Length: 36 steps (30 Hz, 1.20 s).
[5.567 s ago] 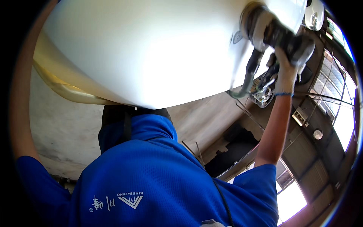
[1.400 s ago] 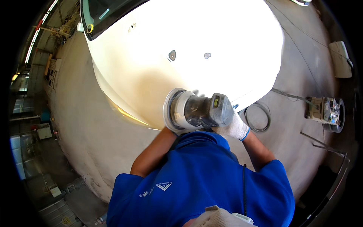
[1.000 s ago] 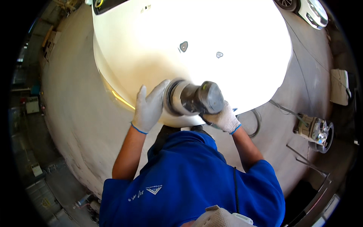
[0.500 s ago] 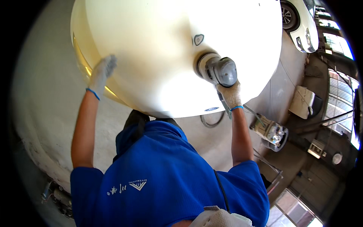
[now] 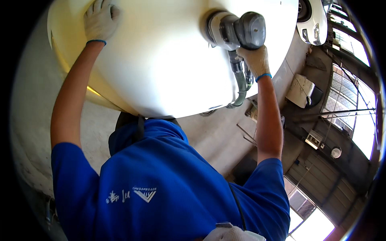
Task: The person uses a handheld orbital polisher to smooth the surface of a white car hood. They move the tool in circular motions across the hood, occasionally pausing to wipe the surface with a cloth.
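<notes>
At one o'clock, our right hand (image 5: 255,61) grasps the sander (image 5: 234,33) over the white panel (image 5: 161,64), apparently mid-sanding (contact unclear to us); near eleven, our left hand (image 5: 100,24) rests, fingers released. The next move likely calls for slack hose (image 5: 241,89).

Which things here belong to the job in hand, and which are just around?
In use:
- power tool, held by the right grip
- hose, running from the tool
- white car panel, left grip on it

Just around:
- second white car
- pale boxy object
</notes>
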{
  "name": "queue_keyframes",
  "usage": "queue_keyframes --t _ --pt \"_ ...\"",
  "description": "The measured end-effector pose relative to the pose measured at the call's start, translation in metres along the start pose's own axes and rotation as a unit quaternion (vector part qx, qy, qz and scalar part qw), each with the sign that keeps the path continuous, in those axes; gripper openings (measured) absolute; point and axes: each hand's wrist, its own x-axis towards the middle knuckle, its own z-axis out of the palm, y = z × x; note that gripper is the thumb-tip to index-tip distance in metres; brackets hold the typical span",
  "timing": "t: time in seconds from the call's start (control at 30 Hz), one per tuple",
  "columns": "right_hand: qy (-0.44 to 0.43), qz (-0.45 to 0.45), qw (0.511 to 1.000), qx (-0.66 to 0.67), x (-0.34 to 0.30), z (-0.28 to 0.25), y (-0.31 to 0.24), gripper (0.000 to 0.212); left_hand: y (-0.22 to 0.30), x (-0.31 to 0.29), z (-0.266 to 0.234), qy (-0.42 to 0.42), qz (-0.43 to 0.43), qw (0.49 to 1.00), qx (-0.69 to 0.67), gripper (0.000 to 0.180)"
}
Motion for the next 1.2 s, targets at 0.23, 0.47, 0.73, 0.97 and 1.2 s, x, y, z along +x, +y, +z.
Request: queue_keyframes --t 0.23,0.47,0.73,0.97,1.2 --pt "0.019 -0.023 0.996 -0.079 0.051 -0.007 -0.044 0.021 0.014 -0.005 0.002 -0.014 -0.032 0.999 0.015 0.049" --pt "-0.032 -0.010 0.996 -0.084 0.014 0.002 -0.014 0.027 0.008 -0.009 0.002 -0.018 -0.027 0.999 0.016 0.049" --pt "-0.019 0.086 0.996 -0.012 -0.093 0.023 0.080 0.057 0.010 -0.007 0.003 0.008 -0.007 1.000 -0.026 0.045" --pt "-0.020 0.144 0.983 0.112 -0.114 0.013 0.103 0.044 0.013 -0.001 0.003 0.032 0.019 0.998 -0.051 0.043" --pt "-0.002 0.076 0.997 0.015 -0.109 -0.014 0.057 0.044 0.022 0.001 0.005 0.090 0.051 0.992 -0.074 0.035"
